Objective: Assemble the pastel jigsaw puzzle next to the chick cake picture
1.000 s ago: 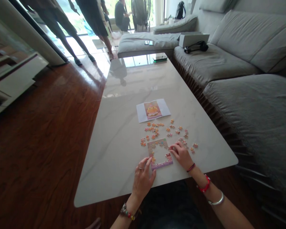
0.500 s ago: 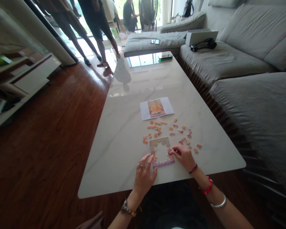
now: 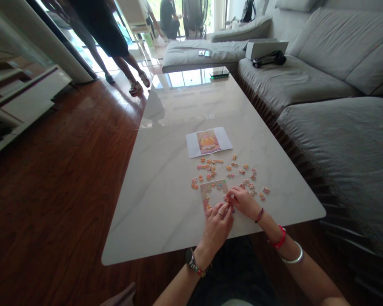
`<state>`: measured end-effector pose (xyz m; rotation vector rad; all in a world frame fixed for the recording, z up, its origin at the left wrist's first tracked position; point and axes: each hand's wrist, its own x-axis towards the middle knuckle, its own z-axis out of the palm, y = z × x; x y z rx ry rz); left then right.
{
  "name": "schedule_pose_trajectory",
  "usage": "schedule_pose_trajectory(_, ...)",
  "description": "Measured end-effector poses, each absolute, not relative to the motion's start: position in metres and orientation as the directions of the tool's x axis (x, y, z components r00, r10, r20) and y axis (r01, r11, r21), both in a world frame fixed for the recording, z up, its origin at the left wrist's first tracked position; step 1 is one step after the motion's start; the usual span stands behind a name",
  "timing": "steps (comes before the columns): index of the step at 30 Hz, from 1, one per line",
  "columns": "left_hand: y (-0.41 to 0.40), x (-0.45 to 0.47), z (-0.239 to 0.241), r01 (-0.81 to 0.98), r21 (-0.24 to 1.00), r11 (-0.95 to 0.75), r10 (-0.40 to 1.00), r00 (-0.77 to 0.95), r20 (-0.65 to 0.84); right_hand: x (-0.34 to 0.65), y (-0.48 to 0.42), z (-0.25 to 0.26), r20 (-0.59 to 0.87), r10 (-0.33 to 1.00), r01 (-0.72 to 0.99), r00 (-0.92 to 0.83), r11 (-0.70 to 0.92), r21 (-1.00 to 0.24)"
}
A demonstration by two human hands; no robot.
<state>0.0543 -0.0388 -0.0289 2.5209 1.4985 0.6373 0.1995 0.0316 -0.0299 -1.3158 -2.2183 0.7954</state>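
A partly assembled jigsaw puzzle [image 3: 205, 191] lies near the table's front edge, its border joined around a bare middle. My left hand [image 3: 218, 221] rests over its lower right part, fingers stretched out and covering the bottom edge. At the puzzle's right side my right hand [image 3: 244, 202] has its thumb and fingertips pinched together on a small puzzle piece, mostly hidden by the fingers. Both hands' fingertips nearly meet there. Several loose puzzle pieces [image 3: 210, 167] in orange and pink are scattered behind the border, with more loose pieces [image 3: 249, 185] beside my right hand.
Behind the pieces lies a creased paper sheet [image 3: 193, 146] with a printed picture. A phone [image 3: 219, 74] sits at the far end of the marble-look table [image 3: 153, 178]. A grey sofa [image 3: 332, 127] runs along the right. A person's legs [image 3: 124, 63] show at the far left.
My left hand has moved right, from the puzzle's left edge to its lower right. My right hand has shifted slightly left and up. The people at the back have moved left.
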Motion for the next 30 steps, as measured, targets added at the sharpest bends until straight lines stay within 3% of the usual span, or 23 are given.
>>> schedule_pose_trajectory(12,-0.04,0.055,-0.036,0.815,0.308,-0.491,0.862,0.402,0.309,0.202,0.041,-0.017,-0.031,0.913,0.645,-0.408,0.263,-0.718)
schedule_pose_trajectory(19,-0.04,0.056,-0.036,0.817,0.308,-0.488,0.863,0.398,0.311,0.202,0.054,-0.011,-0.195,0.828,0.579,-0.526,0.181,-0.795)
schedule_pose_trajectory(30,-0.039,0.056,-0.036,0.817,0.317,-0.481,0.868,0.393,0.304,0.198,0.061,-0.009,-0.156,0.817,0.652,-0.555,0.311,-0.692)
